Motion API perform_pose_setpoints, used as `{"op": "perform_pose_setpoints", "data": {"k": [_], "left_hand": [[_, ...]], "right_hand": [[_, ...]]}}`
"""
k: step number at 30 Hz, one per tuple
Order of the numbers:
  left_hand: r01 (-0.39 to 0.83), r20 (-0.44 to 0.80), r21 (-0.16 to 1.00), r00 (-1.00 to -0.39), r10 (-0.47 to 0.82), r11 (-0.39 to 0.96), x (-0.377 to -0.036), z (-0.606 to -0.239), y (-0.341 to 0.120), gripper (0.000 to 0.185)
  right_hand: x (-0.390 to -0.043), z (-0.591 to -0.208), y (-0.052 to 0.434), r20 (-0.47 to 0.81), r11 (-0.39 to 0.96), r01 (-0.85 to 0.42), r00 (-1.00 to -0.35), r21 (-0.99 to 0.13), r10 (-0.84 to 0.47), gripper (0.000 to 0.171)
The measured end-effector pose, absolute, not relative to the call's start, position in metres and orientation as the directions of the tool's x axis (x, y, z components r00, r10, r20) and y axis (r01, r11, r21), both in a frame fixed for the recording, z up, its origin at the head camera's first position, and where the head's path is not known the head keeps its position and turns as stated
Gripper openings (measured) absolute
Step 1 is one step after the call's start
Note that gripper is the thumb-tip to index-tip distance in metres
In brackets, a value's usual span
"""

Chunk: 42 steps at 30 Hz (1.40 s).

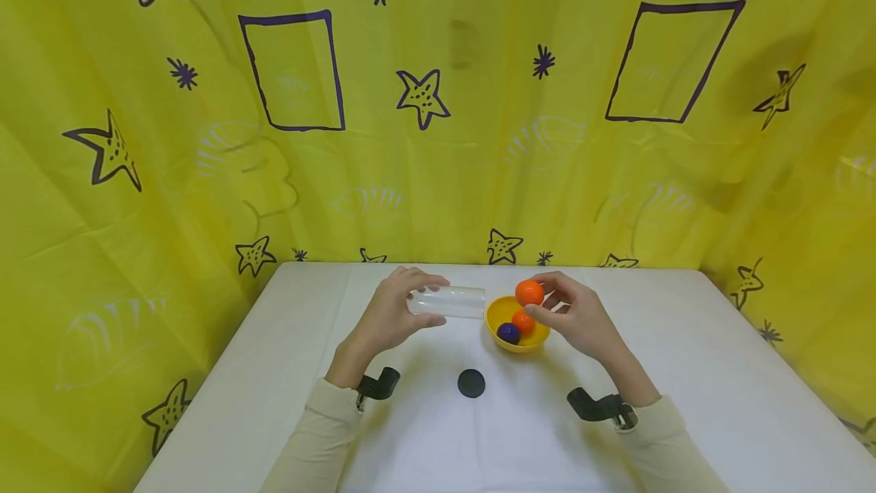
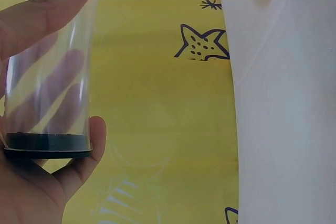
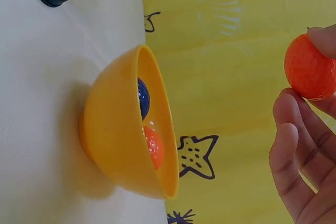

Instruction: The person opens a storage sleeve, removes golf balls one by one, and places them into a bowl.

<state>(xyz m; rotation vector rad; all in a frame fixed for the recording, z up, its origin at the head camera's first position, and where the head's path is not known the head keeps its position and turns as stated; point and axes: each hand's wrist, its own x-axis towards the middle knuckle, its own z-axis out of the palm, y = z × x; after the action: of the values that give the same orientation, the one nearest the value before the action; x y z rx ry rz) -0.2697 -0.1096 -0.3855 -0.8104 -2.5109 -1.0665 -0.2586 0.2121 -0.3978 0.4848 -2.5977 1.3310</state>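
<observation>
My left hand grips a clear plastic tube lying on its side above the table, its mouth toward the bowl. In the left wrist view the tube is empty, with a black cap on its far end by the palm. My right hand pinches an orange golf ball between thumb and fingertips, over the yellow bowl. Inside the bowl rest another orange ball and a dark blue ball. The right wrist view shows the pinched ball higher than the bowl's rim.
A round black lid lies flat on the white table, nearer to me than the bowl. Behind the table hangs a yellow curtain with star drawings, which also runs along both sides.
</observation>
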Motion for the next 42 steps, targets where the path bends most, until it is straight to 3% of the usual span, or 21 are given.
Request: {"op": "perform_pose_setpoints", "data": {"k": [25,42], "left_hand": [[0.565,0.443,0.604,-0.824,0.353,0.562,-0.268,-0.385,-0.11,0.049],[0.569,0.443,0.621,-0.822,0.357,0.539,-0.273,-0.388,-0.113,0.05]], "right_hand": [[-0.272,-0.412,0.236,0.192,0.627,-0.23,-0.973,-0.744,-0.129,0.046],[-0.283,-0.437,0.245,0.112,0.661,-0.195,-0.98,-0.724,-0.167,0.046]]}}
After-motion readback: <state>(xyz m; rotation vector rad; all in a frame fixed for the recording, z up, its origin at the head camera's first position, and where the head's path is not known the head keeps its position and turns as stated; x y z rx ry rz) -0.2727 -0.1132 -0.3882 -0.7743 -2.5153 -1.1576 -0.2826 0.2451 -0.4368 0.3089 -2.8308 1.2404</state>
